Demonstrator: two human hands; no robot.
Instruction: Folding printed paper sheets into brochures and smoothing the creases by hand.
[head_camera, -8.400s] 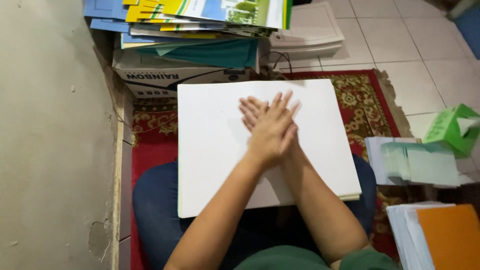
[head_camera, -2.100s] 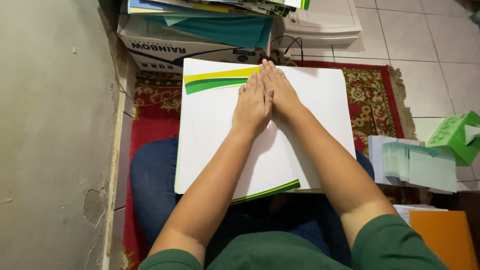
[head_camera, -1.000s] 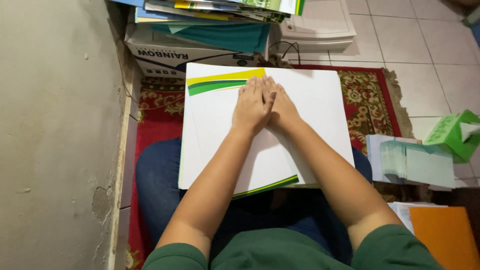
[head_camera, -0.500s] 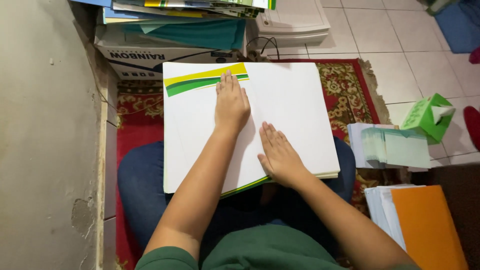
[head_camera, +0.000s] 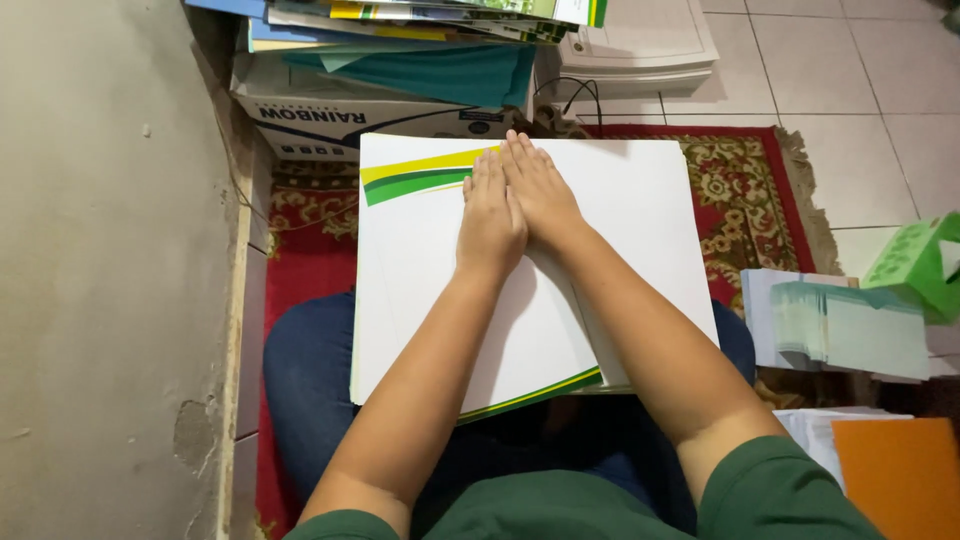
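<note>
Under both my palms lies the large white sheet (head_camera: 420, 290) spread across my lap, its far left corner marked with curved yellow and green bands. My left hand (head_camera: 489, 215) and my right hand (head_camera: 540, 190) are flat and fully spread, fingers straight and together, gripping nothing, only pressing down, the two touching side by side near the sheet's far edge. Half a second ago my right hand was low, close to my body near the sheet's near edge, while the left pressed further up; now the right has come up to join the left. I read that as a smoothing stroke reaching the top of the fold line, with the overlapping right-hand flap (head_camera: 640, 230) lying flat under the right palm.

Just beyond my fingertips sits a white cardboard box (head_camera: 350, 115) with dark printing along its side, and on it a teal folder (head_camera: 440, 72) beneath a pile of blue, yellow and green printed sheets (head_camera: 420, 12). Beyond my right hand is a shallow white tray (head_camera: 640, 45) on the tiled floor. Well off to my right stand a stack of pale green papers (head_camera: 850, 325), a bright green carton (head_camera: 915, 265), and nearer to me an orange sheet (head_camera: 895, 480). A red patterned rug (head_camera: 750, 190) shows beneath everything.
</note>
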